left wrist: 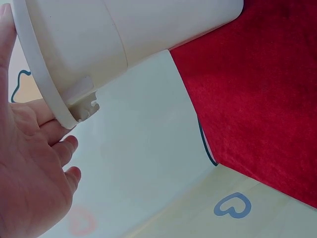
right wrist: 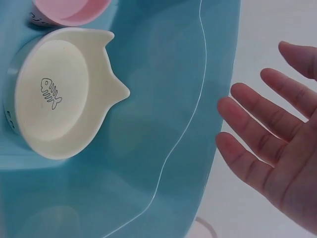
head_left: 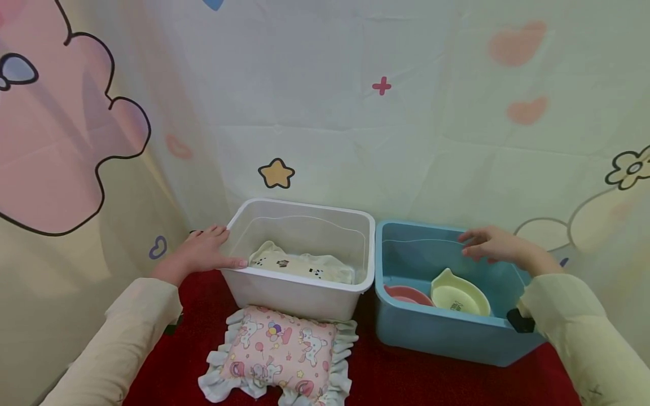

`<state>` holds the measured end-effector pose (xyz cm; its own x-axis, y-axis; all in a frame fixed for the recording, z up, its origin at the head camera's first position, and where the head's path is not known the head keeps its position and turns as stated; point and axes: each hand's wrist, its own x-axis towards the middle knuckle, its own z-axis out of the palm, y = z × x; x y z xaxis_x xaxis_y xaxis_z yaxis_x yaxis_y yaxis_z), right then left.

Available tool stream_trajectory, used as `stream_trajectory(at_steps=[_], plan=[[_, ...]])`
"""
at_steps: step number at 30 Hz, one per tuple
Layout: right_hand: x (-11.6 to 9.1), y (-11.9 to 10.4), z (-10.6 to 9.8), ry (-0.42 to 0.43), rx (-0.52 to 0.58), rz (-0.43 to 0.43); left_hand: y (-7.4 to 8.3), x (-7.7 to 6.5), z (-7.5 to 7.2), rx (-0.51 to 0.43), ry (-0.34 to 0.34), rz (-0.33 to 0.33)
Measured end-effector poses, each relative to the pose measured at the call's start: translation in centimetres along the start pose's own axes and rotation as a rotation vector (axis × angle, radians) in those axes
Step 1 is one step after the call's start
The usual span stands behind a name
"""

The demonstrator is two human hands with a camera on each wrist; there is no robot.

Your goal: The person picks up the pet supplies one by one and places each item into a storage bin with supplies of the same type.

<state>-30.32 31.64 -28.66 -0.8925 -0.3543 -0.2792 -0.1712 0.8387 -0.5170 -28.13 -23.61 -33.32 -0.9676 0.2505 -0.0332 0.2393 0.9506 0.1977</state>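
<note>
My left hand [head_left: 203, 251] rests at the near left corner of a white plastic bin [head_left: 299, 293], its thumb along the front rim and its fingers by the side rim. In the left wrist view, the left hand [left wrist: 34, 158] touches the rim from outside, with the ring and little fingers off it. A cream pillow [head_left: 299, 268] with frilled edge and small prints lies inside. Over the back right of a blue bin [head_left: 437, 327] my right hand [head_left: 492, 245] hovers with spread fingers and nothing held. Below it sits a pale yellow cat-eared bowl [right wrist: 54, 94] with a fishbone print, beside a pink bowl [right wrist: 72, 9].
A pink unicorn-print pillow [head_left: 284, 352] with a white ruffle leans before the white bin. Both bins stand side by side on a red velvety cloth [head_left: 406, 378]. Close behind them hangs a printed fabric backdrop [head_left: 325, 141], which also runs along the left.
</note>
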Motion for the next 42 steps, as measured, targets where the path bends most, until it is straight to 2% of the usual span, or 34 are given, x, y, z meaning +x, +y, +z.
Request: stream_trajectory(at_steps=[8,23,35,42], plan=[[-0.4,0.1,0.9,0.092,-0.018,-0.05,-0.2,-0.1,0.0,-0.027,-0.006,-0.011],[-1.1,0.6,2.1,0.195,0.005,-0.126,-0.4,0.1,0.3,-0.025,-0.008,-0.004],[-1.5,0.1,3.1,0.214,0.016,-0.179,-0.4,0.3,0.3,-0.015,0.001,0.0],[-1.7,-0.2,3.6,0.27,-0.018,-0.187,-0.2,0.2,0.2,-0.022,0.0,-0.002]])
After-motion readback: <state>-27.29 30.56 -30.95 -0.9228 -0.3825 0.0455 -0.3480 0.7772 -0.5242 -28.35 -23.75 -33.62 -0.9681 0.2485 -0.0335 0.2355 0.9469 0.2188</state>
